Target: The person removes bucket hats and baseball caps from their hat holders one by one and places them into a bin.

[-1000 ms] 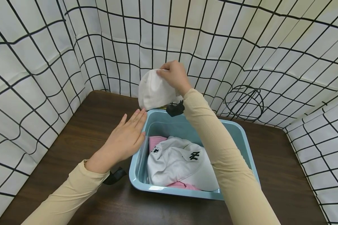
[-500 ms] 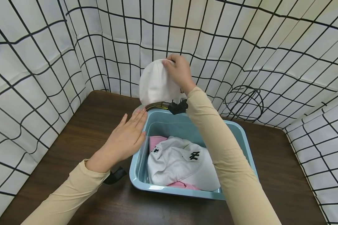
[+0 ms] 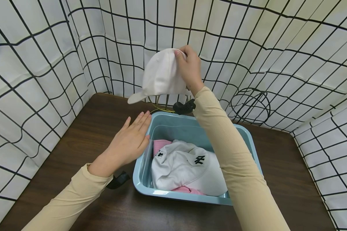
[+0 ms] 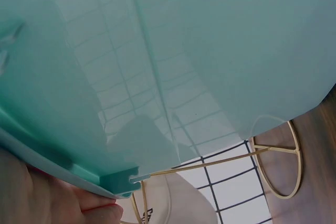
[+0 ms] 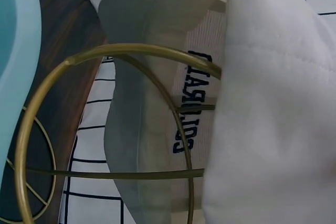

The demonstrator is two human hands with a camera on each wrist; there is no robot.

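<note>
My right hand (image 3: pixel 190 65) pinches the crown of a white baseball cap (image 3: pixel 163 73) behind the tub, its brim pointing left. In the right wrist view, dark lettering shows on the cap (image 5: pixel 273 103), and a gold wire stand (image 5: pixel 131 49) reaches into its opening. My left hand (image 3: pixel 127 144) lies with straight fingers against the left rim of a light blue tub (image 3: pixel 144 191); its fingertips (image 4: pixel 100 213) show at that rim in the left wrist view. Inside the tub are a white cloth item (image 3: pixel 176 170) with black emblems and pink cloth (image 3: pixel 161 146).
A dark wooden table (image 3: pixel 84 128) carries the tub. White-backed black wire grid (image 3: pixel 124 57) walls it on the back and both sides. Black wire loops (image 3: pixel 249 106) stand at the back right. Black devices (image 3: pixel 118 180) are strapped at both wrists.
My right hand has lifted the cap upward, a little to the right. The cap's brim and more of the gold wire beneath have come into sight. My left hand has stayed put.
</note>
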